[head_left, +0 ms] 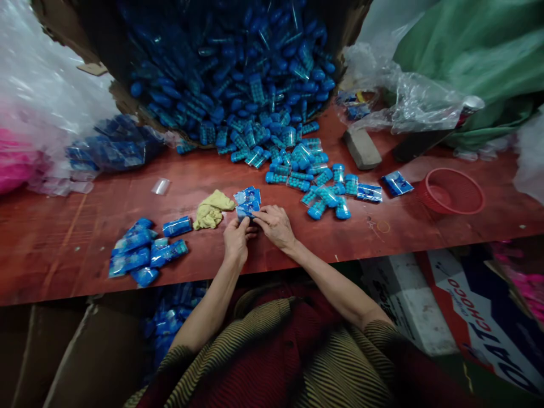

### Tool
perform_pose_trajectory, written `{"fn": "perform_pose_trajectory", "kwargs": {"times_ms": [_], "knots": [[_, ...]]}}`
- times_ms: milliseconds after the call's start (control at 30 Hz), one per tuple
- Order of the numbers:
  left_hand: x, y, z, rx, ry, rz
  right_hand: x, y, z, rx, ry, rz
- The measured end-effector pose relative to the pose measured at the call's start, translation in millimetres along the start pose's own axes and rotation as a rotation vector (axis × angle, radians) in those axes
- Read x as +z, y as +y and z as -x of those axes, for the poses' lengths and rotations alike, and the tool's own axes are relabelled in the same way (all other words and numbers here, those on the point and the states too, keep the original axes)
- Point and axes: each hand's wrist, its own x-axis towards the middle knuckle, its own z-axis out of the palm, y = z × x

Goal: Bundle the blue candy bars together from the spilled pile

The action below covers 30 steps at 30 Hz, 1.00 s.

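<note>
The left hand [236, 241] pinches the near edge of some blue printed wrappers [247, 199] between thumb and fingers; the right hand [275, 228] reaches in from the other side, its fingertips touching the same piece, though whether it grips cannot be told. The wrappers lie on the red surface [85, 212], directly in front of the person. The step in hand looks like picking one wrapper from the others; the next move seems to call for a light, narrow fingertip pinch. The little stack runs away from the person, near end at the fingertips; one wrapper's own long axis is unclear. Just left is a crumpled yellow cloth [213, 208], then blue-wrapped packs [134, 252]. Farther right lie clear, blue-capped tubes [325, 194].
</note>
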Motion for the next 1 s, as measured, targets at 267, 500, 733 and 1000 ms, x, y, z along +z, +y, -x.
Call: {"fn": "perform_pose_trajectory", "kwargs": {"times_ms": [267, 500, 733, 1000], "knots": [[0.6, 1, -7, -0.091, 0.030, 0.018, -7, -3, -20, 0.205, -0.104, -0.398], [-12.5, 6, 1, -0.144, 0.022, 0.028, 3, -9, -28, 0.185, -0.029, -0.107], [-30.9, 14, 14, -0.152, -0.017, 0.033, -1, -8, -23, 0.172, -0.023, 0.135], [-13.0, 6, 10, -0.024, -0.143, 0.076, -6, -10, -2, 0.300, -0.140, -0.628]]}}
